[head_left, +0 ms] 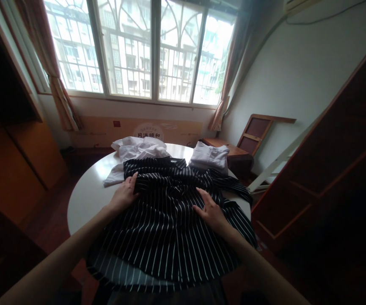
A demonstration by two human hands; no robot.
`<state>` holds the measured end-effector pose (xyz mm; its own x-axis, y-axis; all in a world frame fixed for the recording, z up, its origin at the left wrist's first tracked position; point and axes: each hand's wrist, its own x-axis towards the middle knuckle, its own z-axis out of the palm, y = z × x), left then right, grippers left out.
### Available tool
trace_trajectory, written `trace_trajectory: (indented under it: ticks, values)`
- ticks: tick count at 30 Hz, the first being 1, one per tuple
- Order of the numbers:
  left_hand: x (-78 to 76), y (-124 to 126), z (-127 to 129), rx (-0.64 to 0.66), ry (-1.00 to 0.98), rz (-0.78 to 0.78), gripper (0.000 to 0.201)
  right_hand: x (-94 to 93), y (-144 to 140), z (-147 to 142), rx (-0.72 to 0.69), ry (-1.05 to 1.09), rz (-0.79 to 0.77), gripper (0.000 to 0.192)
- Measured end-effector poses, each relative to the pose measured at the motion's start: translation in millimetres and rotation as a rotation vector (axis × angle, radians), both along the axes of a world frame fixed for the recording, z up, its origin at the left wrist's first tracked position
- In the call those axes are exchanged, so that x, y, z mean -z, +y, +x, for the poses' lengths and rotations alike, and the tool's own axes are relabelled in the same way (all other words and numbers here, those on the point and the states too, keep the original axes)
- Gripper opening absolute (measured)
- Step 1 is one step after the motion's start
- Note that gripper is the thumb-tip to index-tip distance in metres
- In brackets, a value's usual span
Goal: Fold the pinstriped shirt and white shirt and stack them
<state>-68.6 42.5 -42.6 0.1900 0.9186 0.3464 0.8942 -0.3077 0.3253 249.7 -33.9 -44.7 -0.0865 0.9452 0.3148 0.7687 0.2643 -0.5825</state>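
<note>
Two flat open hands, our left hand (pixel 124 195) and right hand (pixel 211 210), press the striped cloth (pixel 166 224), stripes running away from us.

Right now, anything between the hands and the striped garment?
Nothing visible. Left hand and right hand both rest flat on the striped garment; the white clothes and the folded white pile lie beyond it on the table.

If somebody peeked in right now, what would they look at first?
Probably the black cloth with white stripes, spread over the near half of the round white table, with the left hand and right hand lying flat on it. Behind it lie a crumpled white garment and a folded white one, under the big bright window.
</note>
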Motion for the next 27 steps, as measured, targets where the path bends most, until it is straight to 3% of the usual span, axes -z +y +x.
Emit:
trace_trajectory:
  ticks: [4, 6, 9, 10, 11, 13, 15, 18, 20, 22, 25, 27]
  values:
    - [1.2, -11.3, 8.5, 0.136, 0.074, -0.136, 0.021, 4.7, 17.0, 0.8, 0.028, -0.105, -0.104, 0.06]
    - [-8.9, -29.5, 22.5, 0.36, 0.061, -0.186, 0.011, 1.7, 22.5, -3.3, 0.057, -0.109, -0.125, 0.063]
    - [-31.5, -55.2, 39.6, 0.817, 0.0, -0.344, 0.008, -9.0, 25.4, -13.0, 0.064, -0.115, -0.111, 0.065]
    - [-37.8, -59.1, 42.0, 0.865, -0.044, -0.356, 0.011, -13.3, 25.0, -16.4, 0.058, -0.121, -0.102, 0.065]
    - [-42.1, -59.7, 42.3, 0.841, -0.102, -0.333, 0.016, -17.4, 24.2, -19.5, 0.053, -0.13, -0.097, 0.066]
    - [-42.6, -50.5, 37.9, 0.637, -0.222, -0.229, 0.024, -24.2, 22.9, -24.5, 0.062, -0.161, -0.103, 0.066]
    - [-32.9, -32.8, 31.5, 0.402, -0.292, -0.16, 0.037, -27.5, 24.0, -27.8, 0.087, -0.203, -0.128, 0.069]
    - [-11.7, -10.2, 32.8, 0.28, -0.358, -0.234, 0.057, -26.9, 33.2, -32.7, 0.067, -0.207, -0.263, 0.074]
    - [-2.0, -8.6, 45.6, 0.303, -0.464, -0.34, 0.054, -25.9, 41.8, -37.9, 0.017, -0.144, -0.37, 0.079]
    - [1.4, -18.6, 63.2, 0.406, -0.602, -0.494, 0.046, -26.7, 48.1, -44.2, -0.038, -0.087, -0.422, 0.086]
    - [-2.8, -42.1, 79.5, 0.629, -0.704, -0.774, 0.047, -29.8, 46.1, -50.5, -0.179, -0.127, -0.429, 0.091]
    - [-8.3, -51.5, 74.7, 0.729, -0.659, -0.907, 0.049, -30.1, 36.9, -51.2, -0.315, -0.224, -0.402, 0.087]
